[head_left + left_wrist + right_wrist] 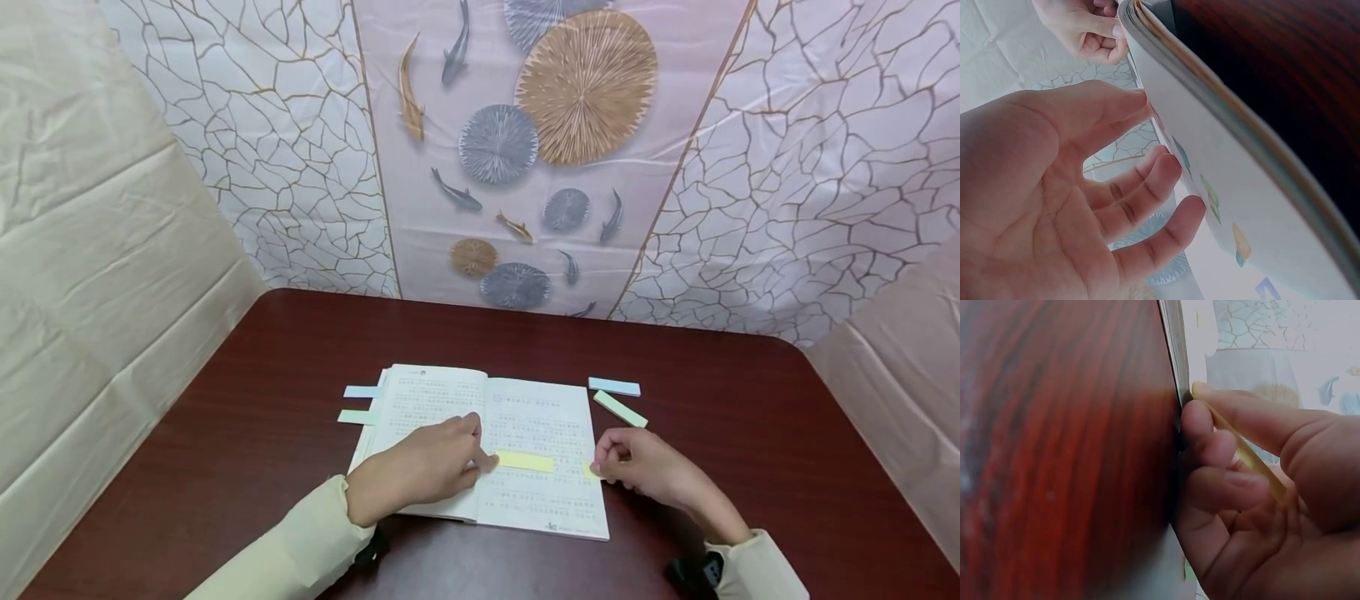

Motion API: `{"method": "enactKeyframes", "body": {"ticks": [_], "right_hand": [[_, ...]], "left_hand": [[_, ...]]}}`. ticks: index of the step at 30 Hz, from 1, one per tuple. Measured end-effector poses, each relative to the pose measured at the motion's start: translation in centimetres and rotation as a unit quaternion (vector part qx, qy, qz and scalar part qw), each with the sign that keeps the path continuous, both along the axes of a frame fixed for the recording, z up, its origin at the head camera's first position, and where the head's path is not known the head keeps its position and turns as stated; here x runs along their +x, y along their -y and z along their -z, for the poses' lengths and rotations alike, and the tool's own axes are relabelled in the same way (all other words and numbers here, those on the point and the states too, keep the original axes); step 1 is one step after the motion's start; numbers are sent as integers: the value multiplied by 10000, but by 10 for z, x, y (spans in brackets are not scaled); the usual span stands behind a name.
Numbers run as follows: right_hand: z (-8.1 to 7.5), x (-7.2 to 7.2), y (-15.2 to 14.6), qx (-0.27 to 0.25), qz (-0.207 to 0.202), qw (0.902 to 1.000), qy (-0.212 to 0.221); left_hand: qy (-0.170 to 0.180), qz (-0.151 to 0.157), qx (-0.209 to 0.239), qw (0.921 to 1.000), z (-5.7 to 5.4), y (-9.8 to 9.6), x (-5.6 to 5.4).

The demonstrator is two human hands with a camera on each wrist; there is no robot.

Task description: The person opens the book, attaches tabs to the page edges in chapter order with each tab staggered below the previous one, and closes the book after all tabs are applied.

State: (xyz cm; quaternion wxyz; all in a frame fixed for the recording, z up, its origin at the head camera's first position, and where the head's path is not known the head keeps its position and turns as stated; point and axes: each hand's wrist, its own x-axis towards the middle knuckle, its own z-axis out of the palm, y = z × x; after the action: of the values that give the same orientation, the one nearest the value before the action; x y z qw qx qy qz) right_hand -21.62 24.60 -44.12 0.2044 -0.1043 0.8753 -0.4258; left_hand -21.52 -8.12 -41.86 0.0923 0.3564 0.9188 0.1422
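Observation:
An open book [540,408] lies on the table, with a yellow sticky strip [525,462] flat across its right page. My left hand [429,461] reaches over the left page, its index fingertip touching the strip's left end. In the left wrist view, the fingers of that left hand [1085,175] are spread and slightly bent against the page. At the book's right edge my right hand [645,462] pinches a yellow sticky-note pad [1254,462] between thumb and index finger. Part of the pad is hidden inside the palm of the right hand [1254,481].
To the right of the book, a blue sticky-note pad [615,387] and a green sticky-note pad [620,409] lie on the dark red table [720,392]. A blue tab [362,392] and a green tab [356,417] stick out from the left pages. A patterned cloth [420,167] hangs behind.

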Motion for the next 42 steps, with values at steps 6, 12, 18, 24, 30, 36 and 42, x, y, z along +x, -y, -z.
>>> {"method": "enactKeyframes", "body": {"ticks": [6, 12, 18, 24, 30, 36, 42], "right_hand": [[0, -3, -4, -161, -5, 9994, 312], [1, -5, -5, -190, -44, 9993, 324], [0, -5, -1, 244, 46, 9996, 158], [-6, -3, 6, 817, 317, 9961, 100], [-11, -3, 11, 1478, 392, 9882, -63], [-12, -5, 13, 1513, 329, 9879, 60], [-12, -11, 11, 1486, 256, 9885, 105]], "left_hand": [[27, -20, 31, 10000, 0, 0, -1], [76, -29, 98, 9999, 0, 0, -1], [108, -52, 134, 9998, 0, 1, -1], [90, -66, 132, 9999, 1, 0, -2], [40, -91, 173, 9998, 1, 3, -1], [-19, -41, 116, 9999, 1, 3, -1], [-104, -35, 70, 9999, 2, 1, -2]]}}
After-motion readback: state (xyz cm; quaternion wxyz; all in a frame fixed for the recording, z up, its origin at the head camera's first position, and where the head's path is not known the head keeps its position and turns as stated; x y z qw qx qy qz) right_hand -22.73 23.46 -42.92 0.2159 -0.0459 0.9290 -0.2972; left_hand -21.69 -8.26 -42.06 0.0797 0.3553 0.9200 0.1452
